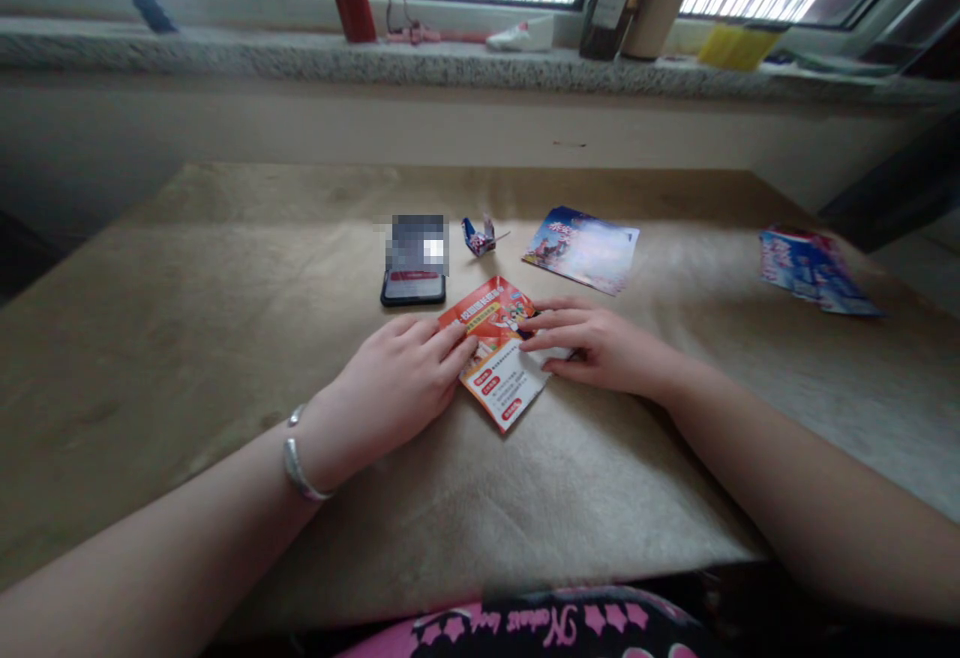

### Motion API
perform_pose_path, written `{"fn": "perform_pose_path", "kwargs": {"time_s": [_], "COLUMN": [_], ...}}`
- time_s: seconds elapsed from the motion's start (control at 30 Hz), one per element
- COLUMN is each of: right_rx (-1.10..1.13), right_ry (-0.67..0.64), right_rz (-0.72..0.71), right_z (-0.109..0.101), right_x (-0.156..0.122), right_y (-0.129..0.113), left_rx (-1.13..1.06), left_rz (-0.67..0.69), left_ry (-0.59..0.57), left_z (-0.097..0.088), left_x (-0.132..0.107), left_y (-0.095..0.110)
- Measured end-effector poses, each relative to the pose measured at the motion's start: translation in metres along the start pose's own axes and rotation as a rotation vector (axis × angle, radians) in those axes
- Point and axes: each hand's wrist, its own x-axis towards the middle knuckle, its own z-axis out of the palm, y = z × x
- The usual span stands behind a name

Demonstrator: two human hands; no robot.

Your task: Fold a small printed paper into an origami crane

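Note:
A red and white printed paper (501, 393), creased and turned cornerwise, lies on the table in front of me. My left hand (401, 363) rests on its left edge, fingers stretched out and lying flat, with a silver bangle at the wrist. Against the right side of the paper, my right hand (589, 343) lies with its fingers spread over the print. Just beyond the paper sits a small folded paper crane (480, 236) in blue and pink. The fingertips partly cover the paper's left and right corners.
A phone (415, 283) lies left of the crane, its screen blurred out. Blue printed sheets (589, 246) are stacked to the right, and more leaflets (817, 273) are fanned out farther right. Behind the brown table (187, 358), a stone windowsill (262, 56) holds a red canister (352, 8) and other items.

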Motion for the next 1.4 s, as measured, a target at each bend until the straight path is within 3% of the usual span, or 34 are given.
{"fn": "perform_pose_path", "kwargs": {"time_s": [0.5, 0.67, 0.93, 1.4], "right_rx": [-0.196, -0.273, -0.334, -0.293], "right_ry": [-0.139, -0.157, -0.171, -0.112], "right_rz": [0.061, 0.065, 0.021, 0.102], "right_z": [-0.016, -0.015, -0.016, -0.017], "right_x": [-0.005, -0.007, -0.009, -0.016], "right_y": [-0.016, -0.016, -0.014, -0.003], "left_rx": [-0.012, -0.066, -0.077, -0.082], "left_rz": [-0.052, -0.072, -0.087, -0.080], "left_ry": [-0.095, -0.076, -0.101, -0.099], "left_z": [0.002, 0.005, 0.008, -0.001], "left_x": [-0.003, -0.004, -0.004, 0.001], "left_y": [-0.011, -0.015, -0.018, -0.014]}}
